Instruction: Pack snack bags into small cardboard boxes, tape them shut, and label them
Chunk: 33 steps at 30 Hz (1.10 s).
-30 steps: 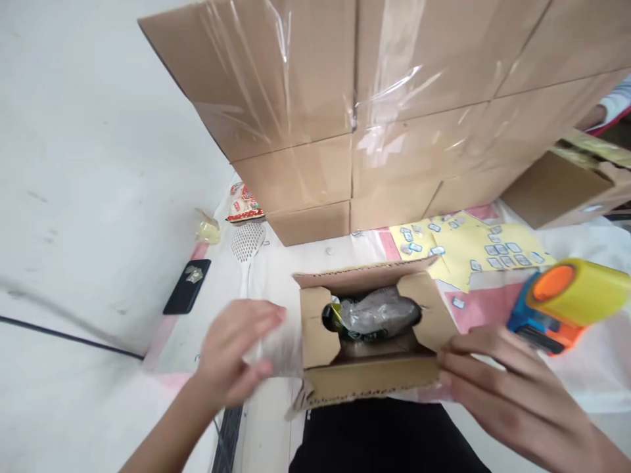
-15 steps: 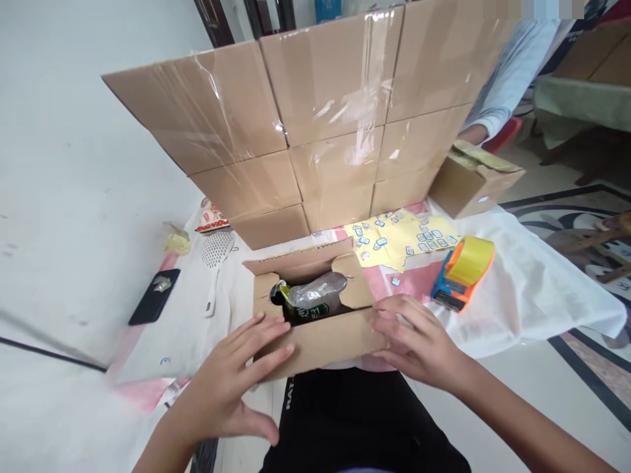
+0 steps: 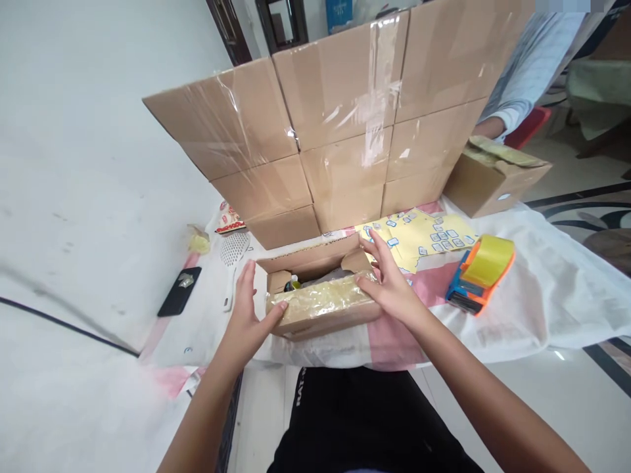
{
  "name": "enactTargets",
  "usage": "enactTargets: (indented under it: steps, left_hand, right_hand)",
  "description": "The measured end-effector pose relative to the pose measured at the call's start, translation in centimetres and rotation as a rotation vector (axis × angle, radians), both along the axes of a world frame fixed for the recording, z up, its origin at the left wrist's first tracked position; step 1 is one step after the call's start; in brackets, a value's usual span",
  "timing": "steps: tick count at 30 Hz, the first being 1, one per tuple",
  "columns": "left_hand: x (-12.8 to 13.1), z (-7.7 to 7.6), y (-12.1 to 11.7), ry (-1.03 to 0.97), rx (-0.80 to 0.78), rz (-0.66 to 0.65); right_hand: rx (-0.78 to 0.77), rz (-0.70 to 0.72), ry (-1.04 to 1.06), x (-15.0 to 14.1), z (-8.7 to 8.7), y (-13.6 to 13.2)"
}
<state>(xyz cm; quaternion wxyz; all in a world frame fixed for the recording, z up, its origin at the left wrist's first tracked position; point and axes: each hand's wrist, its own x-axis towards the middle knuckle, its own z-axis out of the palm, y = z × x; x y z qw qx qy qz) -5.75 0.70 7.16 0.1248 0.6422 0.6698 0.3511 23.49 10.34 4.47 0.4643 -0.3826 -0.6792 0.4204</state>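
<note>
Over a draped pink-and-white cloth (image 3: 566, 282), beside a white wall (image 3: 89, 164), the left hand (image 3: 251, 312) and right hand (image 3: 389, 289) gripped an open-topped brown cardboard box (image 3: 325, 302), a pale floor (image 3: 497, 401) below.

Small brown cardboard box (image 3: 330, 322) at near edge of cloth-covered desk (image 3: 340, 351), far flap (image 3: 310, 255) raised, shiny tape (image 3: 320, 297) along near side, grey contents (image 3: 323, 278) partly hidden.

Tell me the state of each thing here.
Near cardboard box: open on top, contents showing
Left hand: holding its left end
Right hand: holding its right end
Tape dispenser: loaded with yellowish tape
Perforated skimmer: lying down
Black phone: lying flat
Far cardboard box: whether sealed, unclear
Taped cardboard panel: upright
</note>
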Motion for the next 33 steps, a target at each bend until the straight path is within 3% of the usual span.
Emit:
enactTargets:
  steps: [3,7,12,15,18,20,21,23,25,28,33]
  left_hand:
    - [0.0,1.2,-0.1,0.136,0.054,-0.095]
    - [2.7,3.0,-0.2,0.438,0.129,-0.293]
    - [8.4,2.9,0.5,0.685,0.191,-0.133]
    - [9.8,2.0,1.1,0.719,0.175,-0.110]
    - [9.6,1.3,1.2,0.707,0.126,-0.129]
    - [9.3,1.1,1.0,0.701,0.102,-0.131]
    - [9.2,1.1,0.9,0.697,0.101,-0.132]
    - [8.7,1.2,0.7,0.686,0.127,-0.153]
    - [7.9,1.4,0.8,0.690,0.147,-0.218]
    - [6.2,1.6,1.0,0.710,0.184,-0.363]
    - [4.9,1.1,0.7,0.674,0.293,-0.500]
  right_hand:
    - [0.152,0.114,0.034,1.0,0.6,0.3]
    - [0.377,0.157,-0.159,1.9,0.6,0.5]
    - [0.400,0.087,-0.344,3.0,0.7,-2.0]
    - [0.434,-0.224,-0.333,5.3,0.3,-3.5]
    - [0.419,-0.804,-0.222,9.7,-1.1,-3.2]
    - [0.238,-1.081,-0.026,13.0,-2.3,-2.0]
    - [0.098,-1.126,0.114,14.4,-2.9,-1.1]
    - [-0.128,-1.075,0.346,16.4,-3.8,0.5]
    - [-0.212,-0.923,0.401,17.3,-4.5,1.6]
    - [-0.194,-0.706,0.237,17.1,-5.4,1.9]
    - [-0.027,-0.767,0.091,16.7,-7.4,1.8]
